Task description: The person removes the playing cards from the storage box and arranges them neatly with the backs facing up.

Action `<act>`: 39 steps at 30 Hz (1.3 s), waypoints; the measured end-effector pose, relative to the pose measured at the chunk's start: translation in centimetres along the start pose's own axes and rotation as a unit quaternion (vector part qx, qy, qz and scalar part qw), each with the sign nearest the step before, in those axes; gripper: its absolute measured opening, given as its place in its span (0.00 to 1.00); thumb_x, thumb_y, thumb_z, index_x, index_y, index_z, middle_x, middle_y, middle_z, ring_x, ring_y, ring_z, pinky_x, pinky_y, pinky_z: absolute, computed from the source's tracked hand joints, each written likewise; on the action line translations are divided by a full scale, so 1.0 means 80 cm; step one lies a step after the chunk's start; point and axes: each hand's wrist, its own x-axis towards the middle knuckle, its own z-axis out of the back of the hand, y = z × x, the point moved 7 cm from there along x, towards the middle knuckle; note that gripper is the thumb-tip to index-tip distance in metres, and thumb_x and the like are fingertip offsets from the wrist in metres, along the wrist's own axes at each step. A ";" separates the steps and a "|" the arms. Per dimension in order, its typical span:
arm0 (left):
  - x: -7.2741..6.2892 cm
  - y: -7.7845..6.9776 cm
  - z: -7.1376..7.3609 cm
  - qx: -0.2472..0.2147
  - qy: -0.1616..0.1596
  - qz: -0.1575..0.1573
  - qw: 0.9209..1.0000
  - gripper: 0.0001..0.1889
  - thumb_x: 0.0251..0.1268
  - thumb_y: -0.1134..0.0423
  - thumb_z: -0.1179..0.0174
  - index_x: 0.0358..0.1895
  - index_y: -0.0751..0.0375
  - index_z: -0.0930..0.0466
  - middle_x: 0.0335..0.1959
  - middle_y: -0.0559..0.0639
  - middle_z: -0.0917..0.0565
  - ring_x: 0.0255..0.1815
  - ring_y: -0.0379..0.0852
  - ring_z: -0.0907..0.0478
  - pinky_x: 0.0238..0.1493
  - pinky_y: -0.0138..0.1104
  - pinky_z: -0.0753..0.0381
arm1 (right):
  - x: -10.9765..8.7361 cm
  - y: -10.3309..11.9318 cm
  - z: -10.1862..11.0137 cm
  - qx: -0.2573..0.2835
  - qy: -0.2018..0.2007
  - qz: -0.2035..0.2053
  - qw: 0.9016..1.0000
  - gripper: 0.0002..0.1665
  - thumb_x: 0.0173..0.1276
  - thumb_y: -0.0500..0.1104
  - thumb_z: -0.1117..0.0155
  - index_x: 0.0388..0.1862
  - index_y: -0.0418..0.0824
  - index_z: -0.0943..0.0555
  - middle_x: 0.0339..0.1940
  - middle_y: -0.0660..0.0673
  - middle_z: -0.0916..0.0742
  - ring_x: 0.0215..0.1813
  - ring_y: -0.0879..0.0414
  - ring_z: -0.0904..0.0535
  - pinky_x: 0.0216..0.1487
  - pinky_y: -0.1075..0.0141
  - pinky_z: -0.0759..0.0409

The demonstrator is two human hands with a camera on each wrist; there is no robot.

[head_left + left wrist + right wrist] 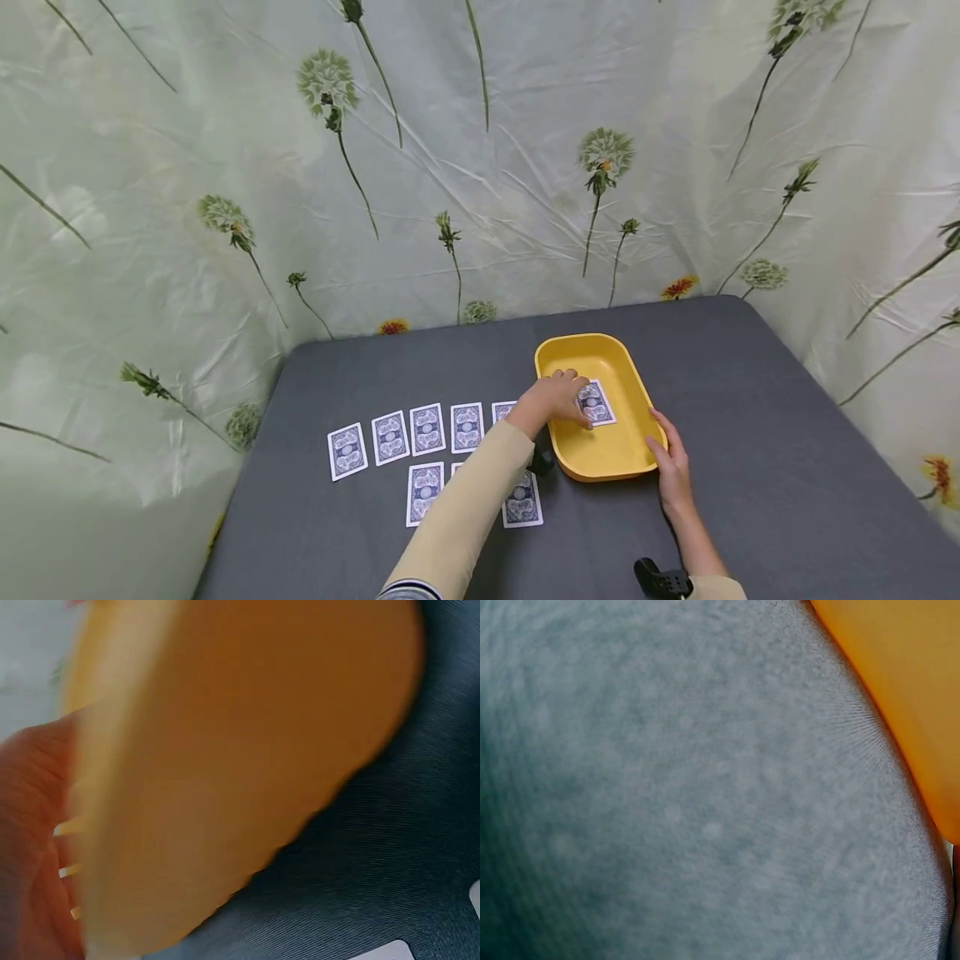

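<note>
A yellow tray point(600, 463) stands on the dark table. Inside it, a blue-backed playing card point(597, 405) shows beside my left hand point(553, 400), whose fingers and thumb curl at the card's left side, near its top and bottom edges. The left wrist view shows that hand point(34, 817) partly hidden behind the blurred tray wall point(247, 735). My right hand point(675, 467) grips the tray's right rim, thumb over the edge. In the right wrist view only the tray's side point(915, 697) and a sliver of dark red-brown at the edge appear.
Face-down playing cards point(348, 452) lie in two rows left of the tray, several in the back row. My left sleeve point(472, 508) covers part of the front row, where one card point(425, 493) lies. A floral curtain point(450, 167) hangs behind the dark table point(750, 417).
</note>
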 end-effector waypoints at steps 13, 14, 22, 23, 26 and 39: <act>0.013 -0.017 -0.043 0.108 0.008 -0.008 0.994 0.45 0.46 0.27 0.48 0.68 0.46 0.42 0.66 0.48 0.38 0.62 0.45 0.38 0.58 0.36 0.30 | -0.013 -0.001 -0.005 0.009 0.010 0.014 1.000 0.24 0.70 0.38 0.55 0.65 0.37 0.38 0.54 0.71 0.33 0.57 0.81 0.42 0.52 0.88 0.43; 0.014 -0.017 -0.043 0.116 0.002 -0.008 0.993 0.45 0.46 0.26 0.50 0.67 0.46 0.42 0.65 0.48 0.36 0.61 0.45 0.36 0.56 0.36 0.29 | -0.013 -0.001 -0.005 0.008 0.010 0.015 1.000 0.24 0.70 0.38 0.55 0.64 0.37 0.37 0.54 0.71 0.33 0.57 0.81 0.42 0.52 0.88 0.43; 0.021 -0.020 -0.041 0.107 -0.015 -0.009 0.994 0.40 0.46 0.29 0.46 0.62 0.45 0.38 0.57 0.46 0.31 0.53 0.42 0.34 0.49 0.34 0.28 | -0.012 0.001 -0.009 0.014 0.011 0.038 0.999 0.23 0.70 0.37 0.55 0.64 0.35 0.37 0.54 0.71 0.32 0.58 0.80 0.41 0.53 0.88 0.43; 0.022 -0.020 -0.040 0.095 -0.013 -0.009 0.995 0.38 0.47 0.31 0.44 0.61 0.45 0.37 0.55 0.46 0.31 0.52 0.42 0.35 0.49 0.33 0.28 | -0.012 0.001 -0.009 0.013 0.010 0.039 0.999 0.23 0.70 0.36 0.55 0.64 0.35 0.37 0.54 0.71 0.32 0.58 0.80 0.41 0.53 0.88 0.44; 0.023 -0.019 -0.034 0.053 -0.008 -0.006 0.999 0.34 0.46 0.36 0.39 0.57 0.46 0.34 0.50 0.46 0.31 0.49 0.41 0.36 0.49 0.32 0.30 | -0.010 0.001 -0.007 0.010 0.004 0.036 0.999 0.23 0.69 0.36 0.55 0.63 0.35 0.36 0.54 0.71 0.32 0.58 0.80 0.41 0.54 0.88 0.44; 0.028 -0.012 -0.026 -0.002 0.017 -0.002 1.000 0.33 0.35 0.42 0.29 0.45 0.49 0.35 0.37 0.46 0.38 0.41 0.41 0.42 0.39 0.28 0.37 | -0.004 0.008 0.000 0.010 -0.005 0.037 0.999 0.23 0.69 0.36 0.55 0.63 0.36 0.36 0.53 0.70 0.31 0.58 0.80 0.42 0.54 0.88 0.45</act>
